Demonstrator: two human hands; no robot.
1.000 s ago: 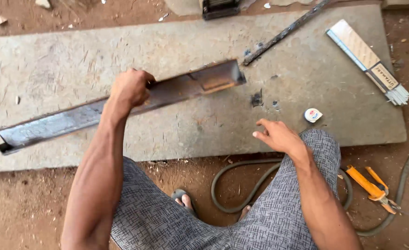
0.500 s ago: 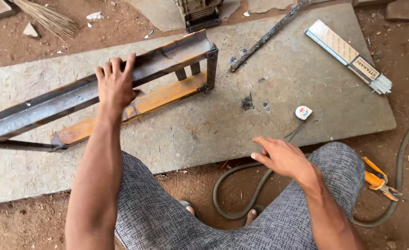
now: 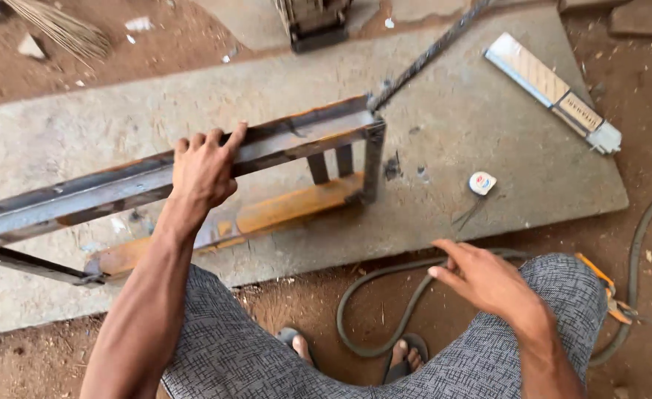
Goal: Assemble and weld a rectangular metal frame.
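Frame, a long welded steel one with rusty orange patches, is standing on edge across the left and centre of the picture, on a grey slab laid on red earth. Left hand is lying over the top rail, fingers curled across the far edge and thumb on the near side, steadying it more than gripping it hard. Right hand is hovering open and empty at the lower right, fingers spread, above the knee and a loop of grey hose. To handle this well, I judge the left hand should be keeping its palm flat on the rail and its fingers clear of the short uprights near the frame's right end, where a slip could pinch them; the lower orange rail should be bearing fully on the slab so that the frame is not rocking, and the free hand could be taking the right end before any tilting. A dark rod is running from the frame's upper right corner toward the top of the picture. At the upper right a long flat box, white with a tan panel and a printed label, is lying slantwise. Right of centre a small round tape measure, white with a red and blue mark, is sitting on the slab. Orange pliers are lying at the right edge.
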